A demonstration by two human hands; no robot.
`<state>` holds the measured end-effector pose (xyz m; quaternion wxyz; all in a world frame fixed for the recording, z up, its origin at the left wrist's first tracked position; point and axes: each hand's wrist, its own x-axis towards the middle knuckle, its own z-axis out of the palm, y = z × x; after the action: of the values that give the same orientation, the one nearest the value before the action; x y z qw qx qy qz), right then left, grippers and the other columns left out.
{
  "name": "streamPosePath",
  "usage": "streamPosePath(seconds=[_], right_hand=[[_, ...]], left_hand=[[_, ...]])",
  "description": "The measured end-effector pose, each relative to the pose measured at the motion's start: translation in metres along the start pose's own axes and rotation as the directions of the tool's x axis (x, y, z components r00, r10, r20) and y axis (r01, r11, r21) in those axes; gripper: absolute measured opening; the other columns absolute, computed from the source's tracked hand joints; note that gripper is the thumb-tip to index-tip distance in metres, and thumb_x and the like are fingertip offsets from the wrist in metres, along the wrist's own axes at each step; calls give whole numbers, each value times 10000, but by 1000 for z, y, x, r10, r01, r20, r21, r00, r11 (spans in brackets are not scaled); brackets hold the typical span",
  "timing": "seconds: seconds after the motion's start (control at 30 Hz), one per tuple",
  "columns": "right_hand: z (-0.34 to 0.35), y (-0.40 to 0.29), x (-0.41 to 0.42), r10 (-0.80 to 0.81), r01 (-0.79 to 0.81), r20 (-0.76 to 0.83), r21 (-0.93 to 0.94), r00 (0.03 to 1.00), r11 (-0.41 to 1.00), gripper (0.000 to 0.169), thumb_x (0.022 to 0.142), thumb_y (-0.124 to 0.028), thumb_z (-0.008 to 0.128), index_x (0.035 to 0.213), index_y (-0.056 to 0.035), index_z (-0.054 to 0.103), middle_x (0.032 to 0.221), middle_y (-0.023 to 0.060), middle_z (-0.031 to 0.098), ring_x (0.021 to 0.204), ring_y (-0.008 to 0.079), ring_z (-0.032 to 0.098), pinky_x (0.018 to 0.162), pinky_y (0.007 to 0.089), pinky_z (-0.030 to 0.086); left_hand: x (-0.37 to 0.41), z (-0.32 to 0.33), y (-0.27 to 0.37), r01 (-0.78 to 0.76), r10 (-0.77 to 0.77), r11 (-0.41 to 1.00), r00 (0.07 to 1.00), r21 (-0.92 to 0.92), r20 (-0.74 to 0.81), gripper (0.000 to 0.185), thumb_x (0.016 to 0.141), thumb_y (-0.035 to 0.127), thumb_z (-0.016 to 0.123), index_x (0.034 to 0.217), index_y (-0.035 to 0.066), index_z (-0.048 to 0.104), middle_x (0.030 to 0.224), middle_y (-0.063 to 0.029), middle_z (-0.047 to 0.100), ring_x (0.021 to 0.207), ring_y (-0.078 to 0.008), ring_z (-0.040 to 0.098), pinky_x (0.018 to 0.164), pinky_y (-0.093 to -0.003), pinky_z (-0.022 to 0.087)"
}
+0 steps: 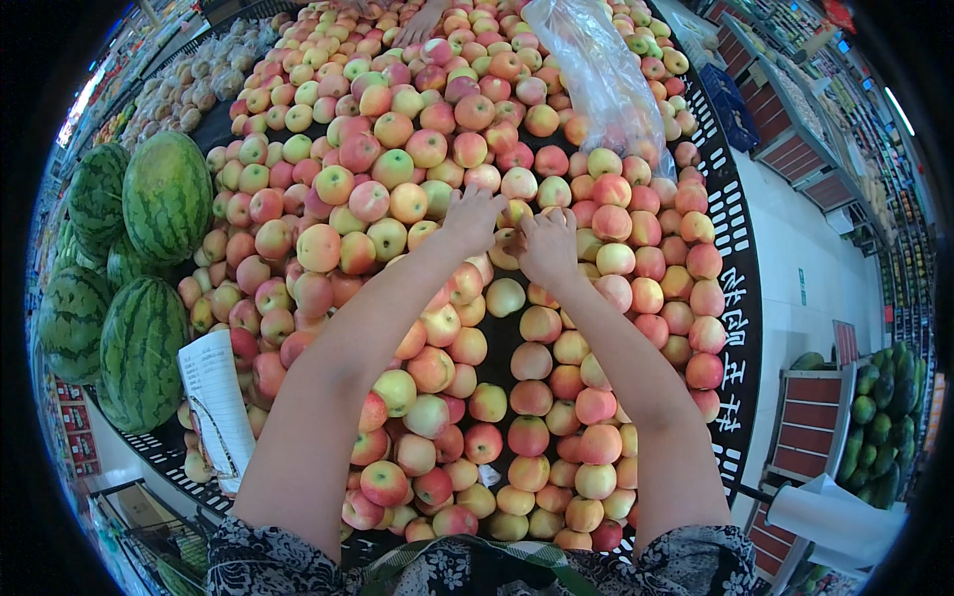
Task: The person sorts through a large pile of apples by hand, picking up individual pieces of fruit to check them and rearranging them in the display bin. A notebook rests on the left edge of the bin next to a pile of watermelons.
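Both my arms reach over a display of red and yellow apples (436, 370). My left hand (475, 217), palm down with bent fingers, lies over apples near the middle. Close to its right, my right hand (548, 244) has its fingers curled beside a yellowish apple (505, 250). Another yellow apple (514, 211) sits between the two hands. My fingers partly hide what lies beneath them, so a firm hold cannot be made out. A pale green apple (505, 298) rests just below the hands, at the top of a strip of black liner (498, 350) showing between apple rows.
Another person's hand (419, 26) touches apples at the far side. A clear plastic bag (607, 74) lies on the apples at the upper right. Watermelons (168, 197) and a lined notebook (216, 402) are left. A black slatted rim (734, 298) and a plastic bag roll (831, 518) are right.
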<state>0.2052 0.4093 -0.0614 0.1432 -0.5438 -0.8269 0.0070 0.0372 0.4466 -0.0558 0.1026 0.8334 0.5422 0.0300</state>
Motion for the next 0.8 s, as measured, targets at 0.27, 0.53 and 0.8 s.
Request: streamPosePath(seconds=[0.27,0.53,0.8], right_hand=[[1,1,-8,-147,149,43,-37,988,988,468,651,-262,803,1019,-54,600,971,105,627,1056,293,516,1023,466,313],[8,10,-7,-92,92,75,4,993,996,532,656,-285,801,1070,-54,560,976,120,640,1051,297,517,1042,483,290],[-1,0,3,-94,84,-92,-107,991,991,263,792,-292,682,856,-36,686,916,124,636,1044,312,524,1064,478,279]], left_hand=[[-13,0,6,-56,52,996,997,66,64,489,740,269,785,1206,258,637,1105,-18,610,1139,-260,485,966,-489,347],[-10,13,-1,5,11,993,992,-120,129,467,825,262,722,1273,264,589,1138,-24,661,1155,-269,508,1026,-523,297],[-3,18,-3,57,-13,979,976,-198,216,443,895,299,603,1333,284,536,1144,-42,664,1179,-295,505,981,-579,320]])
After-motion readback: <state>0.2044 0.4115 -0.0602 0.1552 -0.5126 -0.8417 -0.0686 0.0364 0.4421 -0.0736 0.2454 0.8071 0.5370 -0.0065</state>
